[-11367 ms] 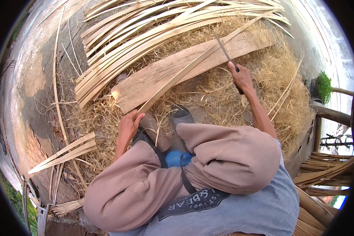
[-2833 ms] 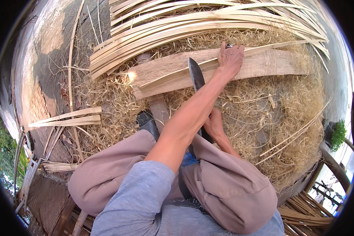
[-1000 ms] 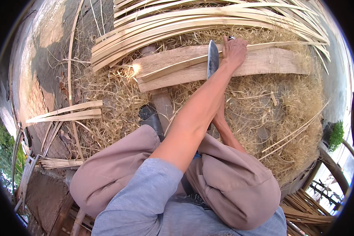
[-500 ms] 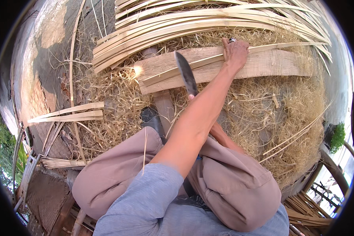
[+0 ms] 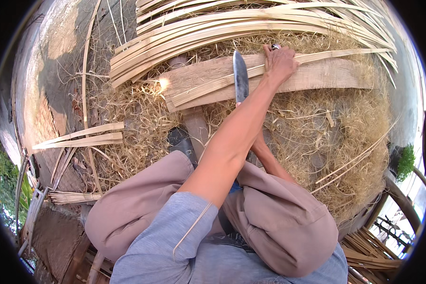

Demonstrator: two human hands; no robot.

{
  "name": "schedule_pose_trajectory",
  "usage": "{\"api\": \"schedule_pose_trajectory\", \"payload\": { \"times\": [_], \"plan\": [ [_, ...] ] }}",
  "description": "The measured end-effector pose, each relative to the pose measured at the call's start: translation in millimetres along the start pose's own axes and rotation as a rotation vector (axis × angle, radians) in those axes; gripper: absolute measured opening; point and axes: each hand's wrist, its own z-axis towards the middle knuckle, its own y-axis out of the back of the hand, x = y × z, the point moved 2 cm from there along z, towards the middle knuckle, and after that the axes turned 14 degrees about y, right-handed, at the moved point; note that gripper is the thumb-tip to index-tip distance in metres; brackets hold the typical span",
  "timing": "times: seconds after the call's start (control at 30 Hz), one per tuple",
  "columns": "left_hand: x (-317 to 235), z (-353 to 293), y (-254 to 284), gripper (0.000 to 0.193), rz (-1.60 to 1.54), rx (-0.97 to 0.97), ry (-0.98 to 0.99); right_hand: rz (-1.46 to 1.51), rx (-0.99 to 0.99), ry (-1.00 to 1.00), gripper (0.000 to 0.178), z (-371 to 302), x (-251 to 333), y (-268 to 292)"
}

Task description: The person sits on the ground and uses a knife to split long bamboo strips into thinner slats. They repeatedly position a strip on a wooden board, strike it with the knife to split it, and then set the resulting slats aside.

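Note:
My left arm reaches across to the far side, where my left hand (image 5: 281, 64) is closed on a pale bamboo strip (image 5: 212, 86). The strip lies lengthwise along a wooden board (image 5: 333, 77). My right arm passes beneath the left forearm, and most of my right hand (image 5: 238, 104) is hidden there. Only a bit of it shows at the base of a knife (image 5: 241, 75), which it holds. The broad dark blade points away from me and crosses over the strip, left of my left hand. Whether its edge touches the strip, I cannot tell.
Beyond the board lies a large pile of bamboo strips (image 5: 199, 33). Curly shavings (image 5: 132, 120) cover the ground around it. Two short strips (image 5: 92, 140) lie at the left, and thin slivers (image 5: 359, 158) at the right. My bent knees (image 5: 279, 222) are close in front.
The knife has shifted right along the strip, closer to my left hand, and its blade now points more straight ahead. A thin sliver has moved onto my left sleeve. My left hand stays almost in place.

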Motion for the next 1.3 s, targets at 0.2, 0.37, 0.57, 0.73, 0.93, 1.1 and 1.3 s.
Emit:
{"api": "schedule_pose_trajectory", "payload": {
  "times": [0.2,0.37,0.57,0.73,0.93,1.1,1.3],
  "plan": [
    [0.5,-7.9,-9.4,0.009,-0.021,-0.049,-0.021,-0.154,0.029,0.034,0.041,-0.3,29.1,9.0],
    [3.6,-10.4,-15.3,0.016,0.113,-0.105,-0.054,-0.129,0.104,0.002,0.045,-8.5,38.7,3.8],
    [-5.0,-10.9,-8.3,0.014,0.088,-0.067,-0.048,-0.102,0.282,-0.113,0.048,-11.6,20.8,3.1],
    [-2.3,-10.8,-6.9,0.014,0.070,-0.064,-0.056,-0.005,0.288,-0.080,0.044,-8.0,16.7,7.4],
    [-2.5,-9.4,-11.6,0.012,0.064,-0.087,-0.071,-0.369,0.213,0.263,0.051,-27.4,19.0,-43.5],
    [1.9,-7.9,-10.6,0.015,0.114,-0.075,-0.050,0.344,0.200,-0.361,0.057,-13.5,-2.7,-37.5],
    [-5.8,-6.6,-6.4,0.025,0.085,0.024,-0.047,-0.381,0.507,0.234,0.048,-55.9,-34.3,-58.1]
  ]
}}
